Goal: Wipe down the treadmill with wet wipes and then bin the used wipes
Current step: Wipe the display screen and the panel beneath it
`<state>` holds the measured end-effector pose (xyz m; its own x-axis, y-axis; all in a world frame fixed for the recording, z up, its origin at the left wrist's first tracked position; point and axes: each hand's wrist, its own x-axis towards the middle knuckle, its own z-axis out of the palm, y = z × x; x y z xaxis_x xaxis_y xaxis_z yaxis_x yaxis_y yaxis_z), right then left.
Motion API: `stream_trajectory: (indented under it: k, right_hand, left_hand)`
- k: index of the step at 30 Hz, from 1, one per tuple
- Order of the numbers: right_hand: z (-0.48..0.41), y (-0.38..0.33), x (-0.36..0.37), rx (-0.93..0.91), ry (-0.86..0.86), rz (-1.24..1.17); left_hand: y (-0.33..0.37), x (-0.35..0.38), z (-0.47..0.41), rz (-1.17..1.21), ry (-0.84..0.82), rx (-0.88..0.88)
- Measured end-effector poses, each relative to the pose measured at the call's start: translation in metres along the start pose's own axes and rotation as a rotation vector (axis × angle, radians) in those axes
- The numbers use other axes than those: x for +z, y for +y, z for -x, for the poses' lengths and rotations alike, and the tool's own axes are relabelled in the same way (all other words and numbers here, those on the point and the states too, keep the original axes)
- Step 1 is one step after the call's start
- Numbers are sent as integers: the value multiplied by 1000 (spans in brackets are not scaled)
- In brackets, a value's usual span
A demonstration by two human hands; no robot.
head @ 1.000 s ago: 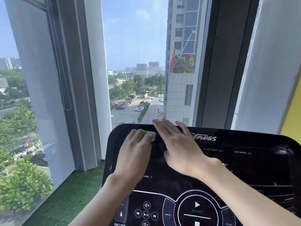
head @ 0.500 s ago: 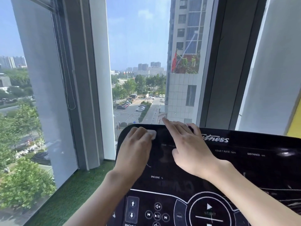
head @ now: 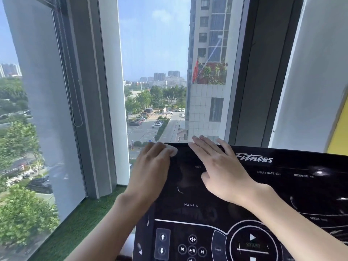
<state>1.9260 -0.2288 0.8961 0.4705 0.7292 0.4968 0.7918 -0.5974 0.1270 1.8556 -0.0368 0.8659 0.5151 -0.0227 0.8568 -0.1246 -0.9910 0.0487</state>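
The treadmill's black glossy console [head: 244, 200] fills the lower right, with a "Fitness" logo, readout labels and round buttons. My left hand [head: 150, 168] lies on its top-left corner and presses a white wet wipe [head: 171, 150] against the surface; only a bit of the wipe shows beside my fingertips. My right hand [head: 220, 166] rests flat on the console just to the right, fingers straight and spread, tips at the top edge. It holds nothing. No bin is in view.
A tall window [head: 154, 72] directly behind the console looks over a street and buildings. Grey window frames [head: 88, 95] stand at the left, with a bead cord hanging there. A strip of green artificial turf [head: 75, 227] runs along the sill at lower left.
My left hand has slid with the wipe up and left to the console's top-left corner. My right hand has stayed flat near the logo. The view has shifted slightly.
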Motion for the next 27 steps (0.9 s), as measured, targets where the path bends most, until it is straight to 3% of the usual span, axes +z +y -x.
stream_trajectory:
  k: [2,4,6,8,9,11,16,21,27]
  right_hand:
    - [-1,-4,2,27,35,39]
    - [-5,-16,3,46,212,-31]
    - [-12,-37,-5,117,306,-407]
    - [-22,-61,-12,132,183,-843]
    - [-27,-70,-15,111,172,-932]
    - [-35,-82,-15,47,215,-883]
    - [-41,-86,3,32,324,-744]
    - [-43,-78,30,-64,306,-425]
    - [-37,-93,62,-336,295,74]
  left_hand:
    - [-17,-16,-1,24,66,-192]
    - [-17,-34,-1,233,156,-433]
    - [-6,-44,-1,523,190,-587]
    - [2,-50,-1,825,174,-685]
    - [4,-54,-1,966,165,-719]
    - [3,-60,0,1149,170,-750]
    - [-10,-61,16,1222,-2,-790]
    - [-19,-45,42,821,-88,-825]
    - [-26,-37,61,785,-101,-842]
